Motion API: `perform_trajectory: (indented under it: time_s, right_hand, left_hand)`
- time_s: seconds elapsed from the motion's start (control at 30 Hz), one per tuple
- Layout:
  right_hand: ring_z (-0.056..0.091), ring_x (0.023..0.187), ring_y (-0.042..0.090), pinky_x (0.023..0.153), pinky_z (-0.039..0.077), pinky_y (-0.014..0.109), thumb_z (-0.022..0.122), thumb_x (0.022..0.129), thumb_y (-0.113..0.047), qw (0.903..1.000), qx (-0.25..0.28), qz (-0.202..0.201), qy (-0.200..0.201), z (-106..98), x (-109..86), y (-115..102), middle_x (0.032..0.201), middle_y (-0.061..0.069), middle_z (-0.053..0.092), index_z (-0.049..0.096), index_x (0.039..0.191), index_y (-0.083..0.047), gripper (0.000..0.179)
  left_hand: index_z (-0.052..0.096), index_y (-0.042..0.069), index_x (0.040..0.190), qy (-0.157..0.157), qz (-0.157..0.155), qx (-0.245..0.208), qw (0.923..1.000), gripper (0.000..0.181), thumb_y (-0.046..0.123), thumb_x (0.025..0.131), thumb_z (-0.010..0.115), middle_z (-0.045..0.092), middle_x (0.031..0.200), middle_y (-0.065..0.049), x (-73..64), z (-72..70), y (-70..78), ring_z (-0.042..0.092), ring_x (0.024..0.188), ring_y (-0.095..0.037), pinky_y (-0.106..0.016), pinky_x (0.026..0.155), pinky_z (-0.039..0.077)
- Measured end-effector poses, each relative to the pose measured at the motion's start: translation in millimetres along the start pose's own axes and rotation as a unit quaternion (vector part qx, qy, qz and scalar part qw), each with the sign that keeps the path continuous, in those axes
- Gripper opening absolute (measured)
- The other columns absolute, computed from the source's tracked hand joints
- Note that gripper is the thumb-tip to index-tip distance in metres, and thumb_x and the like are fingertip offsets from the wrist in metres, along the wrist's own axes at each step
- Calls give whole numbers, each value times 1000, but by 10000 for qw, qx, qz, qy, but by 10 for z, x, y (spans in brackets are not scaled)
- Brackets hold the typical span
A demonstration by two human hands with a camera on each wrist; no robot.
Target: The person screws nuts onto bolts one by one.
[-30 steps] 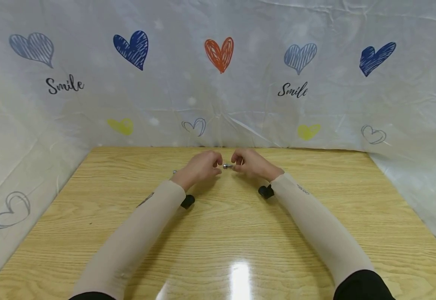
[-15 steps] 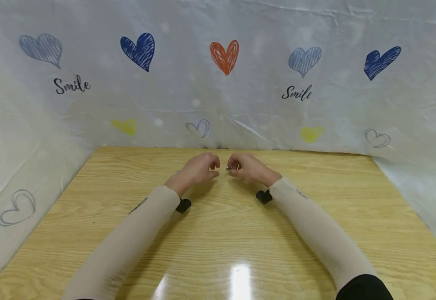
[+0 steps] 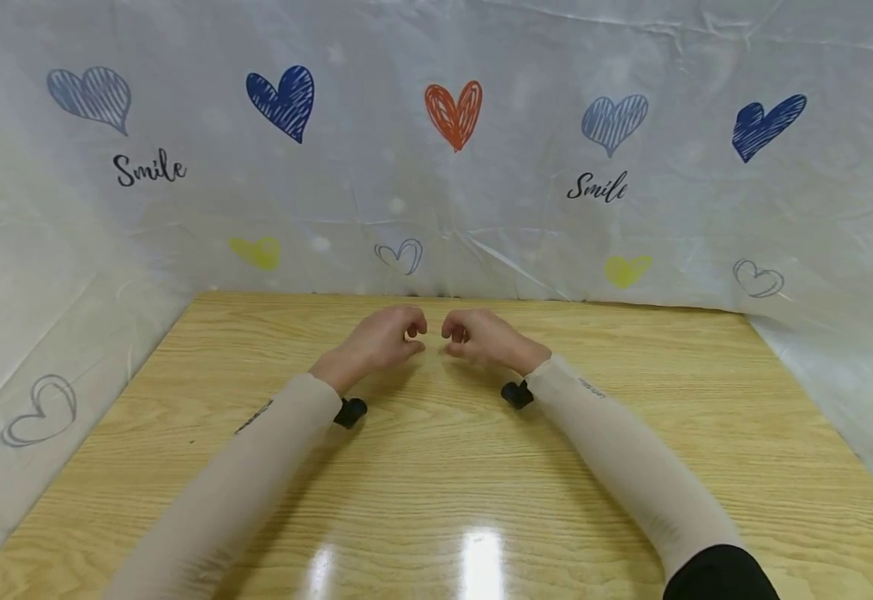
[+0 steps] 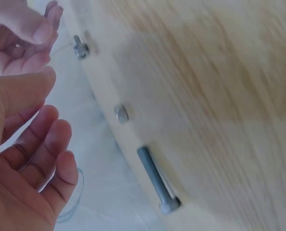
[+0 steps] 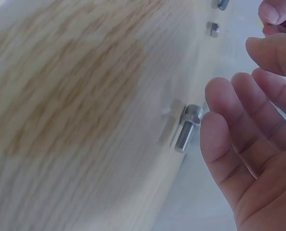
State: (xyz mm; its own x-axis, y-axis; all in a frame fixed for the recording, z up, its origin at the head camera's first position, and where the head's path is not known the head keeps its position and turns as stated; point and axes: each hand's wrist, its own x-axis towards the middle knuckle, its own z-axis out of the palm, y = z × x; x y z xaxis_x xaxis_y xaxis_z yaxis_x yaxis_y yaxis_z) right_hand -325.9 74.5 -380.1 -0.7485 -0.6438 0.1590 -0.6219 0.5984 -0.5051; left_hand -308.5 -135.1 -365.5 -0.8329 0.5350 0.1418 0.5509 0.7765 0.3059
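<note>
My left hand (image 3: 379, 340) and right hand (image 3: 487, 340) face each other near the table's back edge, fingers loosely bent, nothing in either. In the left wrist view, a long dark bolt (image 4: 155, 175) with a knurled head lies on the wood beside the left hand (image 4: 27, 163). A small steel nut (image 4: 121, 113) lies further along, then a short silver bolt (image 4: 80, 49) with a thick head. From the right wrist, that short bolt (image 5: 187, 129) lies just beside the fingertips of the right hand (image 5: 258, 139). In the head view the hands hide these parts.
The wooden table (image 3: 436, 467) ends at a pale cloth backdrop (image 3: 511, 200) printed with hearts. Beige sleeves (image 3: 248, 483) cover both forearms, and a black wrist camera (image 3: 351, 412) sits under the left wrist, another black camera (image 3: 517, 394) under the right.
Both hands have shifted left and slightly nearer the body. The short bolt, earlier visible at the right fingertips in the head view, is now out of sight there.
</note>
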Motion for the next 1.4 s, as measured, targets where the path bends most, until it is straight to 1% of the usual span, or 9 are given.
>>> perform_trajectory:
  time_s: [0.17,0.37,0.5,0.63,0.8,1.0,1.1,1.23,1.4]
  right_hand:
    - [57,76,14,72,46,28,68,89,-14,9998,-33,84,-149,29,58,-55,85,0,62,64,105,-5,19]
    - [58,74,15,69,48,27,67,90,-16,9995,14,114,-291,67,136,-124,87,1,63,63,108,-5,21]
    - [57,77,14,70,47,27,67,90,-17,9994,-98,116,-316,110,201,-144,87,0,62,63,107,-5,21]
    - [57,80,14,73,46,28,67,90,-18,9991,-173,119,-370,152,276,-174,88,0,62,63,107,-7,20]
    - [57,82,14,75,46,28,67,91,-20,9983,-182,273,-492,211,365,-207,90,-1,62,61,108,-10,20]
    - [58,85,15,77,47,29,67,88,-15,9980,-170,346,-497,254,464,-170,91,2,63,62,107,-10,20]
    - [58,86,15,78,47,28,69,88,-15,9976,-161,368,-562,279,505,-137,92,2,63,62,107,-11,20]
    - [58,88,14,79,46,28,70,88,-16,9965,-164,451,-682,298,548,-116,95,2,63,63,110,-13,23]
    - [57,92,15,82,46,29,68,90,-15,9956,-262,357,-822,287,597,-136,99,3,64,65,115,-15,25]
  left_hand:
    - [64,3,106,-14,-113,-16,9999,22,13,87,71,62,98,-10,-68,-65,-98,56,88,-23,-38,79,47]
    - [64,2,103,77,-217,-97,9997,23,13,86,73,62,96,-11,-136,-118,-177,56,87,-24,-40,78,47]
    - [64,2,104,59,-248,-90,9996,23,12,86,73,61,97,-10,-159,-125,-238,56,89,-24,-40,79,47]
    - [64,1,105,6,-290,-94,9995,23,10,85,72,62,100,-13,-189,-139,-322,56,91,-26,-41,81,47]
    - [64,-1,105,-49,-389,-195,9990,24,9,84,73,61,102,-15,-235,-150,-419,56,94,-28,-43,82,47]
    - [65,0,102,-28,-439,-119,9990,24,12,83,74,60,98,-15,-261,-138,-540,56,91,-29,-44,82,46]
    - [65,1,102,-82,-550,-98,9984,23,11,83,73,59,98,-13,-286,-132,-587,56,92,-29,-44,83,46]
    - [64,1,104,-233,-750,-160,9968,24,12,84,72,58,101,-14,-315,-129,-632,55,93,-29,-44,83,45]
    - [65,2,103,-308,-926,-220,9950,23,12,84,72,59,100,-14,-340,-138,-695,55,92,-29,-44,83,45]
